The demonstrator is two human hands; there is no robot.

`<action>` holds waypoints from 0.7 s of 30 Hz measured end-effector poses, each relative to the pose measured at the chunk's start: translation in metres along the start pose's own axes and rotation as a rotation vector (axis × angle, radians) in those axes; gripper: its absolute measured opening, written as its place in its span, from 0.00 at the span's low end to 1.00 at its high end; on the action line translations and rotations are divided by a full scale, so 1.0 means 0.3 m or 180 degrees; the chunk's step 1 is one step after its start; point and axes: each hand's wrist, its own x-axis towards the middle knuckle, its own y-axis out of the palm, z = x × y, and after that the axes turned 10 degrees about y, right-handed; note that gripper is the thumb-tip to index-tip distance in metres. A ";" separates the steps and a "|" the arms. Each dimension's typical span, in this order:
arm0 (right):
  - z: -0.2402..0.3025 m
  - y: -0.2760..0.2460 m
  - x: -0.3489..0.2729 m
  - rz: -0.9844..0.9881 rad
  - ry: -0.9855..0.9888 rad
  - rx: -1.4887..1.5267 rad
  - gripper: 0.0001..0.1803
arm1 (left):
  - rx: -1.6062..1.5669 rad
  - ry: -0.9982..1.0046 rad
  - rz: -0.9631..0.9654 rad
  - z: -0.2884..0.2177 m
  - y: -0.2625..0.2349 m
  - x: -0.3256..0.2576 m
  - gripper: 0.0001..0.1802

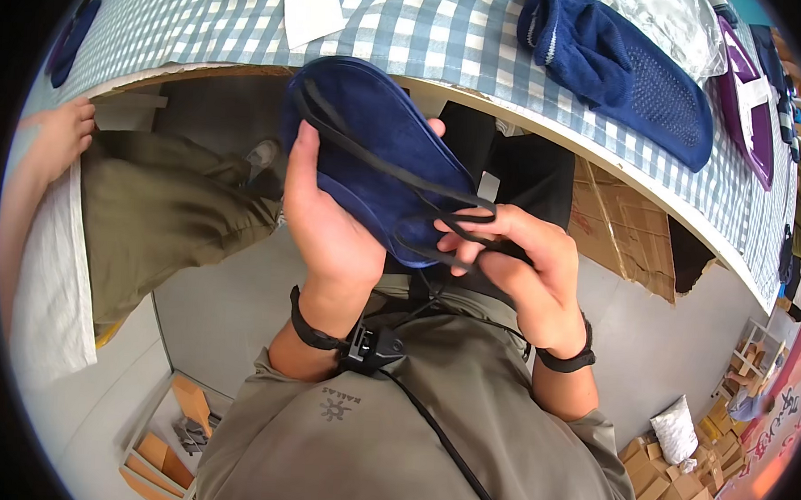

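A dark blue padded sleep mask (379, 133) with piped edges is held in front of my body, just off the table's near edge. My left hand (330, 225) grips it from the left, thumb on its face and the other fingers mostly hidden behind it. Black elastic straps (368, 164) run loosely across the mask. At its lower right end my right hand (525, 264) has its fingers bent around the looped straps, with a loop over the index finger.
A table (428, 32) with a checked cloth stands ahead. On it lie a white paper (311, 12), a dark blue dotted fabric item (640, 82), clear plastic (674, 25) and a purple item (748, 109). Another person's hand (61, 137) is at the left; cardboard boxes (667, 481) lie lower right.
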 end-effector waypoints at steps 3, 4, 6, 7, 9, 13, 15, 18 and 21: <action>0.025 -0.002 -0.012 0.0099 0.0480 0.0754 0.22 | -0.0043 0.0191 -0.0190 -0.006 0.010 0.006 0.30; 0.022 -0.010 -0.007 0.0099 0.0482 0.0756 0.22 | -0.0164 0.0240 -0.0338 -0.007 0.015 0.008 0.31; 0.012 -0.035 0.004 0.0470 -0.0225 0.0198 0.23 | -0.0262 0.0181 -0.0310 -0.007 0.007 0.010 0.31; 0.008 -0.024 0.003 0.0457 -0.0184 0.0429 0.26 | -0.0359 0.0130 -0.0281 -0.009 0.002 0.010 0.31; 0.026 -0.030 0.002 0.0555 -0.0058 0.0226 0.27 | -0.0375 0.0119 -0.0280 -0.012 -0.007 0.007 0.31; 0.027 -0.039 -0.004 0.0583 0.0037 -0.0191 0.20 | -0.0501 0.0081 -0.0268 -0.012 -0.024 0.003 0.30; 0.024 -0.050 -0.012 0.0643 0.0023 -0.0291 0.11 | -0.0329 0.0206 -0.0295 -0.017 -0.025 0.005 0.29; -0.013 -0.081 -0.043 0.0550 -0.0043 -0.0078 0.09 | -0.0046 0.0394 -0.0473 -0.038 -0.023 0.015 0.28; -0.022 -0.108 -0.086 0.0324 0.0120 0.0023 0.12 | 0.0049 0.0473 -0.0595 -0.045 -0.019 0.023 0.27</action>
